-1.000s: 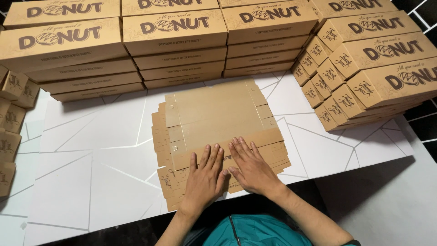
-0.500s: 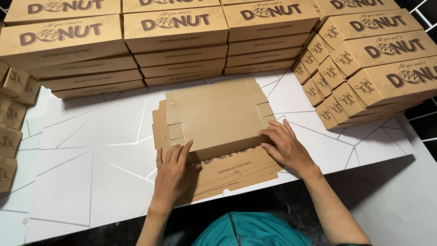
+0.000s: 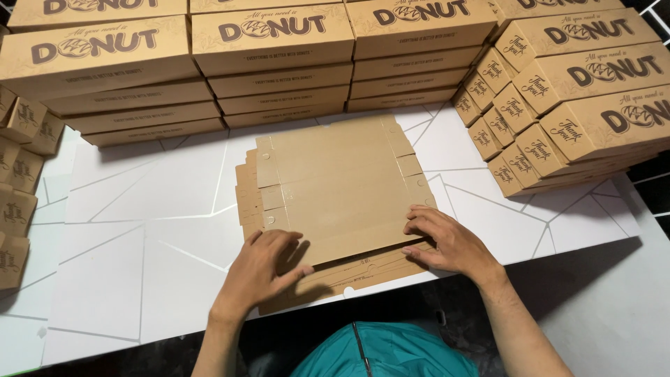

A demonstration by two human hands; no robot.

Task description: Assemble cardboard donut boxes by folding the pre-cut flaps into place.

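A white table (image 3: pixel 125 230) with thin grey lines crossing it like cracks fills the view, and its near edge drops to a dark floor. At the far left a column of small folded brown boxes (image 3: pixel 17 181) stands at the table's edge. Behind it, long flat brown cardboard boxes (image 3: pixel 209 77) sit in neat stacks along the back.

The left hand (image 3: pixel 262 272) rests with fingers spread and slightly curled at the near left corner of the top cardboard blank (image 3: pixel 335 185), thumb under the lifted front edge; it clamps nothing. That blank is matte, creased and notched, with small side tabs, and it lies on a stack of flat blanks (image 3: pixel 349 272) at the table's middle. The right hand (image 3: pixel 447 241) presses flat and open on the blank's near right corner. Half a second ago both hands sat higher on the blank; now they are nearer its front edge.

At the right, more long boxes (image 3: pixel 579 105) lean in a slanted pile.
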